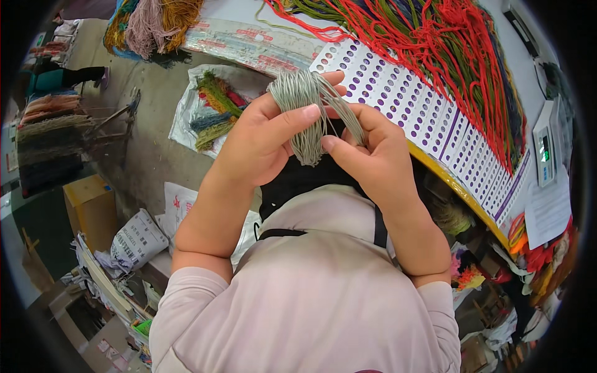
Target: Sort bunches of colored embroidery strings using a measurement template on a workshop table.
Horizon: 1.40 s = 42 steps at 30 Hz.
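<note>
A looped bundle of pale grey-green cord (301, 93) hangs between my hands, in front of my body. My left hand (268, 127) is closed round the thick part of it, thumb lying across the front and fingers behind. With my right hand (370, 140) I pinch several strands that curve away from the bundle's right side, thumb and fingers meeting on them. The strands' far ends are hidden behind my fingers.
To the right, a table carries a white chart (398, 93) of purple dots, red and green cords (460, 62), and a digital scale (545, 149). Coloured yarn lies on a white sack (186, 112) ahead. A cardboard box (90, 205) and bundled yarn (53, 118) stand left.
</note>
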{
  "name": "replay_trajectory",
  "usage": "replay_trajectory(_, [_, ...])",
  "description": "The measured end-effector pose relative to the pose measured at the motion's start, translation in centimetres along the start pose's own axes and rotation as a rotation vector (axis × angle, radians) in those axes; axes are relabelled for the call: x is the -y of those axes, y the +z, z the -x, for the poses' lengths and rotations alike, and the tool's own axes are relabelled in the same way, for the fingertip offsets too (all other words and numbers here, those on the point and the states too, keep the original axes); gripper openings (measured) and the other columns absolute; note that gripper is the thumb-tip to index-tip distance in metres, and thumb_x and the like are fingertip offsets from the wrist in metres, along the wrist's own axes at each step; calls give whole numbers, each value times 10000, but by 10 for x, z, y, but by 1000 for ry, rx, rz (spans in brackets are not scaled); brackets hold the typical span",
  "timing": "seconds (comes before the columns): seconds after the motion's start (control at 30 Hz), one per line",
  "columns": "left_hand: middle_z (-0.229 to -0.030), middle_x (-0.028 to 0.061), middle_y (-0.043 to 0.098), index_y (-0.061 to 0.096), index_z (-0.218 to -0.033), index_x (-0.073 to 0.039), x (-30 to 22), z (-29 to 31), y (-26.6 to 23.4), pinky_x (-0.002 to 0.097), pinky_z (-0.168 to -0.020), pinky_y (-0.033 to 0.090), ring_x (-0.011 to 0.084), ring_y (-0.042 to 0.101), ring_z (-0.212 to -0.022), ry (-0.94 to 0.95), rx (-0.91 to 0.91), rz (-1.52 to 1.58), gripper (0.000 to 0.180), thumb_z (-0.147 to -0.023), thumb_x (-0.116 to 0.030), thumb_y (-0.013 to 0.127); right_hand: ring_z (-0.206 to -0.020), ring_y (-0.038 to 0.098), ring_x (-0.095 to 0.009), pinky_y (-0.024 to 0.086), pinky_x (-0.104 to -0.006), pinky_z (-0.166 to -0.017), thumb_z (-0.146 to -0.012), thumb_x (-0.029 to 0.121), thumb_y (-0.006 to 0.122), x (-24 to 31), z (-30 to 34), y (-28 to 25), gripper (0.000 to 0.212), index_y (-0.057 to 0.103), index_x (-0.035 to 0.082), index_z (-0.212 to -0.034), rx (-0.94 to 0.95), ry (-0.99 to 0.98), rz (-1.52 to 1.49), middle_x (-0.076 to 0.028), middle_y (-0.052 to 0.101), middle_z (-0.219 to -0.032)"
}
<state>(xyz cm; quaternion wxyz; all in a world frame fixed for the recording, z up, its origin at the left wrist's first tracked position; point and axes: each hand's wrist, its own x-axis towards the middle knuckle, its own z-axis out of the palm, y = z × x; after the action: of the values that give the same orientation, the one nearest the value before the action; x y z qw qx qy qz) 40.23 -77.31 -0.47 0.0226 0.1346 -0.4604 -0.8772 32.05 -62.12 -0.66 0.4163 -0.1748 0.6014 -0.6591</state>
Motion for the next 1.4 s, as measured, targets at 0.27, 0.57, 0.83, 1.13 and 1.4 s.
replay_trajectory(0.27, [-1258, 174, 518, 364, -1358, 71, -1, 0, -1, 367, -965, 438, 239, 541, -1134, -3, 11, 12, 509, -906, -126, 493, -508, 298, -2, 283, -197, -475, -779, 81, 687, -12, -2, -1, 140, 651, -15, -875, -42, 9, 124, 97, 325, -540])
replay_trajectory(0.57, [-998, 70, 611, 364, -1361, 70, -3, 1, -3, 291, -865, 459, 152, 589, -958, -5, 6, 33, 571, -845, -33, 587, -506, 301, 5, 227, -202, -457, -794, 92, 679, -16, -2, -2, 109, 654, -10, -822, -28, -30, 31, 99, 375, -543])
replay_trajectory(0.83, [-897, 37, 601, 354, -1364, 74, -2, 1, -6, 268, -806, 459, 123, 589, -854, 31, 11, -73, 617, -823, -48, 623, -515, 315, 10, 223, -196, -459, -808, 109, 681, -16, 0, 0, 116, 649, -2, -820, 3, -19, -42, 100, 407, -557])
replay_trajectory(1.13, [-915, 43, 607, 363, -1363, 64, -4, 1, 0, 258, -796, 460, 125, 588, -876, 13, -1, -69, 607, -830, -64, 622, -563, 392, -7, 308, -190, -504, -885, 155, 602, -12, 6, 4, 161, 642, -1, -885, -26, -48, -53, 59, 483, -606])
replay_trajectory(1.4, [-936, 50, 609, 388, -1363, 34, 1, -2, 4, 258, -761, 466, 122, 591, -848, 27, -23, -58, 589, -834, -77, 623, -607, 520, -59, 396, -206, -576, -975, 186, 434, -15, 8, -2, 283, 622, -17, -916, 100, -119, -157, -36, 613, -661])
